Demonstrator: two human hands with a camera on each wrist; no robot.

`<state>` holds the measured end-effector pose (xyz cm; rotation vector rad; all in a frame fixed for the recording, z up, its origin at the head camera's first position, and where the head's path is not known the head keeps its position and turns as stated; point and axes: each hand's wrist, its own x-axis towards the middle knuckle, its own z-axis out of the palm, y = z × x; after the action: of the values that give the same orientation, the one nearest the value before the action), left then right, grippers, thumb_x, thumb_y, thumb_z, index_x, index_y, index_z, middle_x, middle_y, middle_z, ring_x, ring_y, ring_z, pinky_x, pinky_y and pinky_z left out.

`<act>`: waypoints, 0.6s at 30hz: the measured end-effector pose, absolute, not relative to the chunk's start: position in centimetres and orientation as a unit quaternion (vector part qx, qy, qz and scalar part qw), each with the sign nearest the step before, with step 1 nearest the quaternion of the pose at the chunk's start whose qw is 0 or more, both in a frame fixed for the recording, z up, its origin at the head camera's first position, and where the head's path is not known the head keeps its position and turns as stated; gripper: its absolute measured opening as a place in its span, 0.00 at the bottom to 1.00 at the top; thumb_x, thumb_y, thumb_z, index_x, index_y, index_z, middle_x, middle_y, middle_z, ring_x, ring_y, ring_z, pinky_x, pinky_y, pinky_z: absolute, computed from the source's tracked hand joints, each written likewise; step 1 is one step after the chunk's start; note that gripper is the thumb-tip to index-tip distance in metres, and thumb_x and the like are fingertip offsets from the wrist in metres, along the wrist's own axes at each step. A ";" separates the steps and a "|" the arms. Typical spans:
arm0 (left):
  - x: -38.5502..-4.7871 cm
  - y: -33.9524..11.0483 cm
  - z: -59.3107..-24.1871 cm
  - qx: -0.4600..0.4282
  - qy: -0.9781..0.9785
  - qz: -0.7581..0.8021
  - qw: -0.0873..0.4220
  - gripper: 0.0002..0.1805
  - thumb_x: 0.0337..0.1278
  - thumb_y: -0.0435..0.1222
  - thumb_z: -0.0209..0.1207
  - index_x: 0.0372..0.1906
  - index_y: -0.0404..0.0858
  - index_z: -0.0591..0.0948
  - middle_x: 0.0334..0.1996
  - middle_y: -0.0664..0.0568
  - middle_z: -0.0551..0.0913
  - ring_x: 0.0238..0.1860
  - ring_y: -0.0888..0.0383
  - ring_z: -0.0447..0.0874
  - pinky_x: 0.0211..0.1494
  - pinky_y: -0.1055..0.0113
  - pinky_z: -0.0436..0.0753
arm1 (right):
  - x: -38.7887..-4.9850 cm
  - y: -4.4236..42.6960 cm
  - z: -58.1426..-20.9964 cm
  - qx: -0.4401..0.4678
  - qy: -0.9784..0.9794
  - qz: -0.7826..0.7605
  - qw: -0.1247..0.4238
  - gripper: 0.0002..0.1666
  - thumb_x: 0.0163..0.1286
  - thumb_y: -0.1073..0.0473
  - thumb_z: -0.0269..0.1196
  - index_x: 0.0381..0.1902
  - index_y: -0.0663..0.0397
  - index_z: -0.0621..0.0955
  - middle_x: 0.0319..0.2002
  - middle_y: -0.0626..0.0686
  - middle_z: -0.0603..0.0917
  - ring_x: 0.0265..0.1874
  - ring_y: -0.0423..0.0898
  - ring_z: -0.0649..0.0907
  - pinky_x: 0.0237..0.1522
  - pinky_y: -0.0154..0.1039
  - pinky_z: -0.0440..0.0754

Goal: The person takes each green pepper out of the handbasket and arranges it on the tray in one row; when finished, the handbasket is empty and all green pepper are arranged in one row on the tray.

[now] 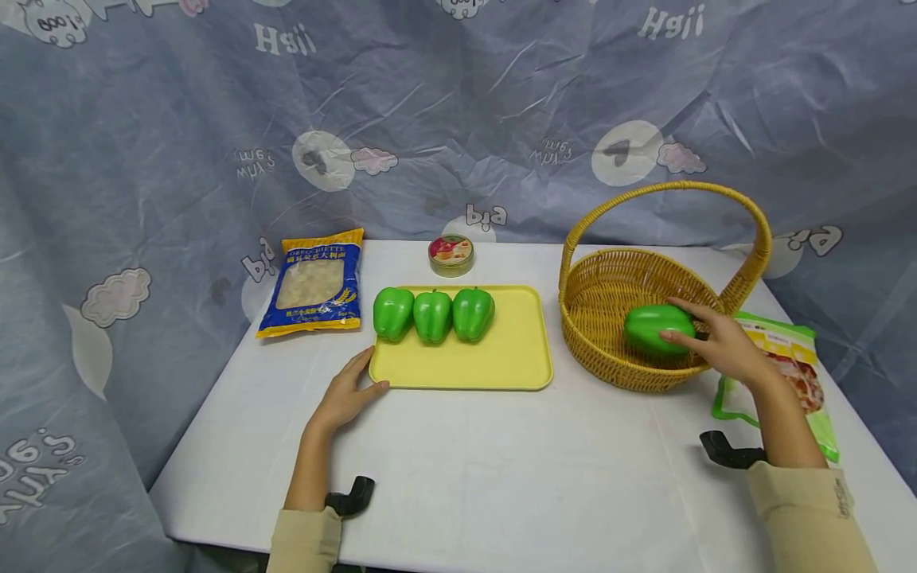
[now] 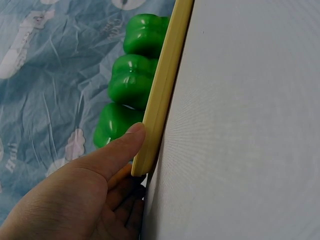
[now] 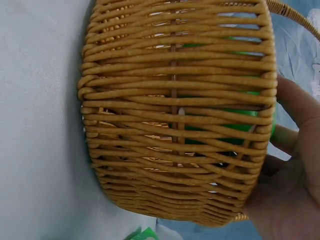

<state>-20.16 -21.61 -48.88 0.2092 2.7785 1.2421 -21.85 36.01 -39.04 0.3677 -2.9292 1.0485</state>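
Three green bell peppers [image 1: 433,317] lie in a row along the back left of a yellow tray [image 1: 501,358]. My left hand [image 1: 345,398] rests at the tray's front left corner; in the left wrist view its thumb touches the rim. Over on the right, my right hand [image 1: 723,342] grips another green bell pepper [image 1: 655,329] inside a wicker basket [image 1: 609,368] with a tall arched handle. The right wrist view shows the basket wall [image 3: 175,100] hiding most of that pepper and some of the fingers.
A blue and yellow pasta bag [image 1: 311,282] lies left of the tray, and a small round tin [image 1: 451,255] sits behind it. Partly under my right forearm is a green and white food packet [image 1: 784,366]. A printed cloth [image 1: 458,119] hangs behind the table.
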 end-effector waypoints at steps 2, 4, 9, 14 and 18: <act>-20.1 -21.6 -48.8 0.068 0.910 0.407 0.046 0.43 0.56 0.49 0.60 0.71 0.39 0.54 0.70 0.44 0.55 0.70 0.46 0.48 0.69 0.48 0.51 | -21.4 35.8 -38.9 0.110 -0.933 0.341 0.019 0.41 0.66 0.50 0.60 0.71 0.55 0.57 0.62 0.71 0.63 0.52 0.67 0.70 0.39 0.52 0.75; -20.1 -21.6 -48.8 0.068 0.910 0.407 0.045 0.43 0.56 0.49 0.60 0.71 0.39 0.54 0.70 0.45 0.55 0.70 0.46 0.48 0.69 0.48 0.51 | -21.0 35.4 -38.6 0.098 -0.933 0.345 0.039 0.41 0.65 0.50 0.60 0.71 0.53 0.58 0.63 0.70 0.62 0.54 0.66 0.69 0.42 0.52 0.74; -20.0 -21.6 -48.7 0.068 0.909 0.409 0.045 0.42 0.57 0.47 0.60 0.71 0.38 0.54 0.70 0.44 0.55 0.69 0.46 0.48 0.69 0.48 0.51 | -20.0 34.0 -37.6 0.101 -0.925 0.358 0.083 0.40 0.64 0.53 0.62 0.70 0.49 0.60 0.65 0.66 0.61 0.54 0.63 0.69 0.37 0.20 0.69; -20.0 -21.6 -48.7 0.069 0.909 0.408 0.045 0.42 0.57 0.47 0.59 0.71 0.38 0.54 0.69 0.44 0.55 0.69 0.45 0.48 0.69 0.48 0.51 | -18.8 31.7 -36.3 0.132 -0.915 0.364 0.115 0.38 0.62 0.57 0.64 0.69 0.49 0.63 0.64 0.63 0.64 0.53 0.50 0.69 0.40 0.12 0.64; -20.1 -21.6 -48.8 0.072 0.910 0.405 0.042 0.42 0.57 0.47 0.59 0.71 0.38 0.54 0.69 0.44 0.55 0.69 0.45 0.49 0.69 0.48 0.51 | -18.1 29.5 -35.4 0.166 -0.905 0.362 0.148 0.38 0.59 0.60 0.66 0.67 0.48 0.66 0.61 0.60 0.68 0.49 0.42 0.70 0.41 0.13 0.66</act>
<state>-20.05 -21.55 -48.79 0.2212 2.7856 1.2409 -18.12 29.46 -35.36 0.4776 -2.6030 1.0424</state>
